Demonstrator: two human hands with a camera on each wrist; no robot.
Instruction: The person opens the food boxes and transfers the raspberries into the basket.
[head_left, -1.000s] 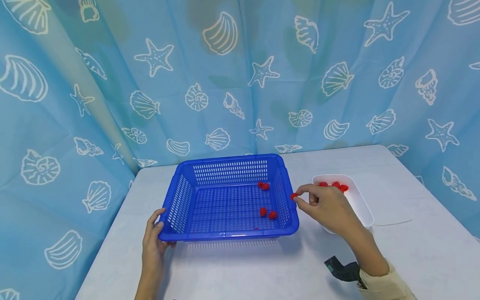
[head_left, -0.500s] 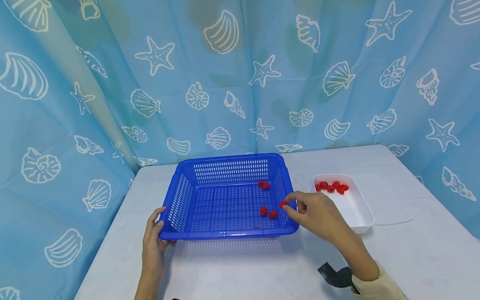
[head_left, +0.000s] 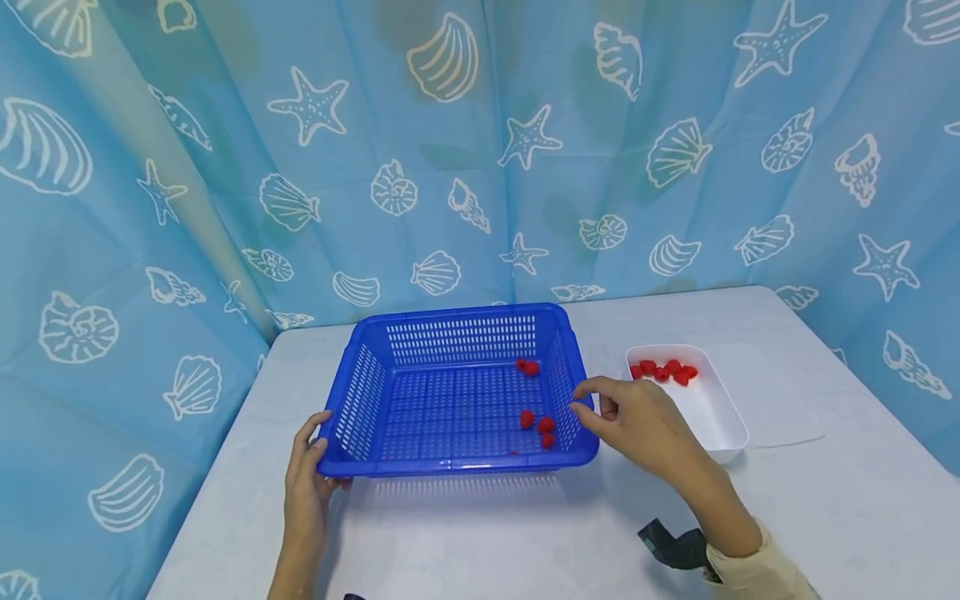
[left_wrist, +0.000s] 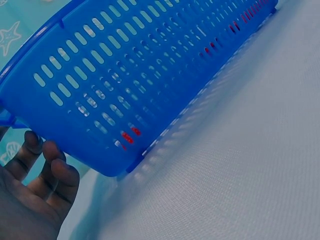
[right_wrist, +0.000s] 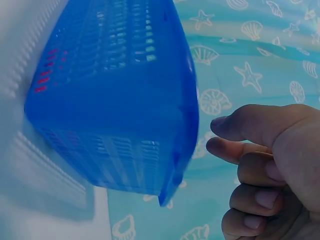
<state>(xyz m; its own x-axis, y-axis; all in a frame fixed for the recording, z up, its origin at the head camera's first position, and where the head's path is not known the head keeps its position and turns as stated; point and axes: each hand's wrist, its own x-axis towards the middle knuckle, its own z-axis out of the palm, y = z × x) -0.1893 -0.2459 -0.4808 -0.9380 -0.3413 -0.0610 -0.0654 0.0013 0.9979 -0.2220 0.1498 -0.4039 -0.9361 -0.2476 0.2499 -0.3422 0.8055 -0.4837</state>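
A blue plastic basket [head_left: 450,465] with slotted walls stands mid-table. My left hand [head_left: 302,487] holds its near left corner, thumb at the rim; the left wrist view shows its curled fingers [left_wrist: 64,175] at the outer wall. Over the right rim, my right hand [head_left: 648,425] has thumb and index finger slightly parted with nothing between them, its other fingers curled. Three red raspberries [head_left: 546,425] lie close together near the basket's right front, and a pair of raspberries [head_left: 531,368] farther back. The front wall mostly hides another bit of red.
A white square tub [head_left: 708,421] stands to the right, behind my right hand, with several raspberries [head_left: 662,375] at its far end. A thin pale cord [head_left: 787,444] lies beside it. A blue seashell-print curtain [head_left: 480,167] hangs behind the table.
My right hand has carried a raspberry from beside the right rim into the basket and let it go near the front right. The left hand has stayed at the corner.
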